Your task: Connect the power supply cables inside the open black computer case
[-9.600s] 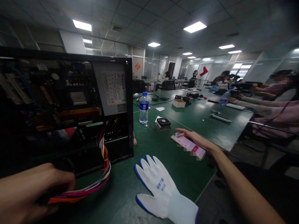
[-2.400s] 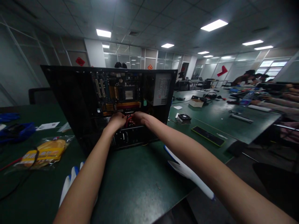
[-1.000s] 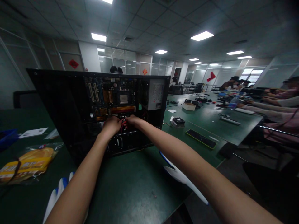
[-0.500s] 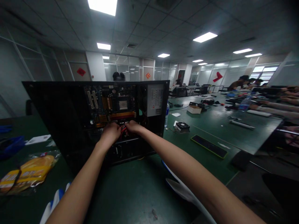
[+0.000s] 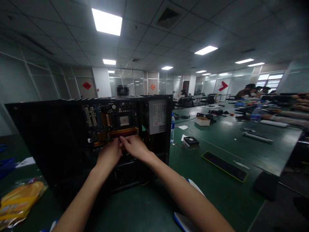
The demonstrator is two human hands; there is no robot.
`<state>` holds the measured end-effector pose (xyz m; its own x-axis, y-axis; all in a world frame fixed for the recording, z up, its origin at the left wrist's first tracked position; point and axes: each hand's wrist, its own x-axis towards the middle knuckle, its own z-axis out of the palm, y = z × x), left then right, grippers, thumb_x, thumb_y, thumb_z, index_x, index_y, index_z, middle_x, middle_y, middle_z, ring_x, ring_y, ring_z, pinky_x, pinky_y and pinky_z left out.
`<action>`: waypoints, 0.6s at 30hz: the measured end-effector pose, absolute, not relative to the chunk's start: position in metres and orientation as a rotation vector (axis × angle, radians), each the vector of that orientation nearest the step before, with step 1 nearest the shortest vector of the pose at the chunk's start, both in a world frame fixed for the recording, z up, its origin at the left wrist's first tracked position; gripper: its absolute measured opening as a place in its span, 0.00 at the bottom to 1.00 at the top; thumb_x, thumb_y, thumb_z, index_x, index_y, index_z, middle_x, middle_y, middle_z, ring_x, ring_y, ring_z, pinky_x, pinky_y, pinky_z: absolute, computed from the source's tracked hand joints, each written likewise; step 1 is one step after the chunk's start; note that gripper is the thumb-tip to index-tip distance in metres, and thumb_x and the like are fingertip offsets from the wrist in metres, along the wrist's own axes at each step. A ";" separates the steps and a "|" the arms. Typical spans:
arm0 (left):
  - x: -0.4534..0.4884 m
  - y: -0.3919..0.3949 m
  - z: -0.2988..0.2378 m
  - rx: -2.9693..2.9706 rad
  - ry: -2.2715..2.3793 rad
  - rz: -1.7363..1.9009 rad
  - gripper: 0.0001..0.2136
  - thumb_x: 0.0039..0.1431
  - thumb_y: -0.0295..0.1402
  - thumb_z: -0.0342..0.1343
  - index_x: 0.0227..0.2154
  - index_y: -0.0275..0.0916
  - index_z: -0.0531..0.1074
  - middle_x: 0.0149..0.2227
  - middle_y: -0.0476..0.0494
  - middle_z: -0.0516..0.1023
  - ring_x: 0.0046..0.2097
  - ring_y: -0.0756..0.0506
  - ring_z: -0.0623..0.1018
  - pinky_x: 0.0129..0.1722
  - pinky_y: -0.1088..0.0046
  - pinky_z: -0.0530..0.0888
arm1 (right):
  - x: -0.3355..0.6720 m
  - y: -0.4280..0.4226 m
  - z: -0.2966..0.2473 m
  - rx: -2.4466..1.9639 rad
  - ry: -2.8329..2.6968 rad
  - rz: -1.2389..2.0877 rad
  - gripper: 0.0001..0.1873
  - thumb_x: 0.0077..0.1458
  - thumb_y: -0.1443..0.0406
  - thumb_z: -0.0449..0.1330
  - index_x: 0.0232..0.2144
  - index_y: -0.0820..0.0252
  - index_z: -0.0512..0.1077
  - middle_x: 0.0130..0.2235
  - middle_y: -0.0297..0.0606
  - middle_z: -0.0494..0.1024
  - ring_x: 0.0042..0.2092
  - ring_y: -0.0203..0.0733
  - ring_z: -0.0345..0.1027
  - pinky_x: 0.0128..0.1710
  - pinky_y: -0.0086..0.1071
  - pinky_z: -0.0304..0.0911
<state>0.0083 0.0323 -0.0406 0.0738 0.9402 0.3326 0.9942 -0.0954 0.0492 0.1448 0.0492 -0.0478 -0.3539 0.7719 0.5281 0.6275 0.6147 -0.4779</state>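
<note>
An open black computer case stands on the green table in front of me, its inside facing me. Fixed in it are a motherboard with a bare metal-topped chip, orange memory slots and a grey power supply. My left hand and my right hand meet just below these slots, fingers closed in a pinch and tips nearly touching. Between them the red and black wires, seen a moment ago, are now mostly covered by my fingers.
Right of the case are a water bottle, a cooling fan, a white box and a long dark strip with a yellow-green edge. A yellow bag lies at left. Other people sit farther off at right.
My hands have drawn closer together, hiding the red and black wires that showed between them. My view has tilted up, so the case sits lower in the picture.
</note>
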 end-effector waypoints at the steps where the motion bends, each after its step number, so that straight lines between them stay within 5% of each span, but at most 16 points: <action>1: 0.007 0.036 -0.042 -2.202 -1.960 -0.427 0.10 0.63 0.29 0.46 0.43 0.37 0.71 0.39 0.34 0.81 0.41 0.39 0.81 0.35 0.70 0.70 | 0.144 0.048 -0.047 -1.098 -2.116 0.221 0.29 0.69 0.56 0.44 0.29 0.61 0.79 0.29 0.39 0.80 0.31 0.38 0.72 0.29 0.28 0.53; 7: 0.009 0.037 -0.040 -2.273 -1.894 -0.359 0.12 0.60 0.24 0.45 0.39 0.34 0.73 0.40 0.32 0.81 0.42 0.39 0.81 0.37 0.71 0.70 | 0.144 0.041 -0.044 -1.173 -2.171 0.116 0.32 0.69 0.53 0.41 0.31 0.61 0.80 0.32 0.44 0.82 0.35 0.42 0.75 0.31 0.29 0.56; 14: 0.014 0.016 -0.034 -2.048 -1.849 -0.308 0.16 0.65 0.37 0.40 0.40 0.37 0.72 0.34 0.33 0.80 0.36 0.33 0.81 0.31 0.65 0.71 | 0.148 0.038 -0.042 -1.376 -2.289 0.078 0.30 0.69 0.57 0.39 0.42 0.65 0.79 0.42 0.53 0.81 0.43 0.51 0.77 0.39 0.36 0.66; 18: 0.011 0.019 -0.034 -2.114 -1.879 -0.322 0.17 0.64 0.39 0.41 0.37 0.39 0.74 0.35 0.35 0.81 0.38 0.35 0.81 0.31 0.67 0.70 | 0.149 0.044 -0.040 -1.496 -2.600 0.285 0.24 0.64 0.61 0.46 0.48 0.72 0.76 0.48 0.59 0.78 0.49 0.56 0.75 0.42 0.39 0.69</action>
